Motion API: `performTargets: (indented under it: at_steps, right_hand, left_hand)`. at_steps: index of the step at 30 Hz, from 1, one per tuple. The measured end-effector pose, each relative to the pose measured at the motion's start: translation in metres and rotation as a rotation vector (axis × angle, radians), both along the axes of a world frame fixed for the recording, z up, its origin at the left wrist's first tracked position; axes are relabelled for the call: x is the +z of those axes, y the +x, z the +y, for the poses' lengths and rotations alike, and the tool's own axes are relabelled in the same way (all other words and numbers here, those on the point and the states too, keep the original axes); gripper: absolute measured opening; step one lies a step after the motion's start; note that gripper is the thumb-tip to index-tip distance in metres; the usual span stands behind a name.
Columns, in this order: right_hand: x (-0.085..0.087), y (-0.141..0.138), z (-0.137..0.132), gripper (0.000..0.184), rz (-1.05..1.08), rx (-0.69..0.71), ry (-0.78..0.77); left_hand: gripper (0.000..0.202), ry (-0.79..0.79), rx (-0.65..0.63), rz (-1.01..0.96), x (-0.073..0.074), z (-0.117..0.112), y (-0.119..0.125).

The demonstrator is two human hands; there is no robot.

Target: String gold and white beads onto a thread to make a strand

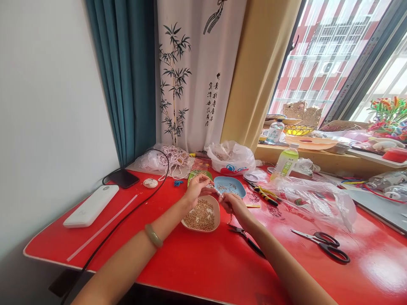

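My left hand (197, 187) and my right hand (231, 202) meet over a pink dish (216, 202) heaped with small gold beads (200, 214). Both hands are pinched on a thin beaded strand (217, 189) that runs between them. A green bangle (153, 235) sits on my left wrist. Behind the hands lie a blue dish (229, 185) and a green dish (199, 173), each with a few small pieces. Small black pliers (244, 236) rest on the red table (190, 267) under my right forearm.
Black scissors (327, 244) and a clear plastic bag (313, 199) lie to the right. Yellow-handled pliers (263, 193), a green bottle (285, 161) and a white bag (231, 158) stand behind. A white power bank (91, 205), a phone (123, 178) and a black cable (127, 216) are at the left.
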State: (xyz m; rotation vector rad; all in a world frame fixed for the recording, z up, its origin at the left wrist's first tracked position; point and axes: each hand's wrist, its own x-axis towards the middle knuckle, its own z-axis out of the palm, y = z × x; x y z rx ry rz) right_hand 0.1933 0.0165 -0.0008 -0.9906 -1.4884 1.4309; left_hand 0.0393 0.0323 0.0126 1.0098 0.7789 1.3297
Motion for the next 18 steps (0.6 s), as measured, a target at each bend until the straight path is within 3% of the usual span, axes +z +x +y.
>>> performTargets:
  at_steps: [18]
  right_hand:
    - [0.0045,-0.0024,-0.0046,0.018,0.076,0.025,0.013]
  left_hand:
    - [0.012,-0.014,-0.045,-0.069,0.002,-0.002,0.0014]
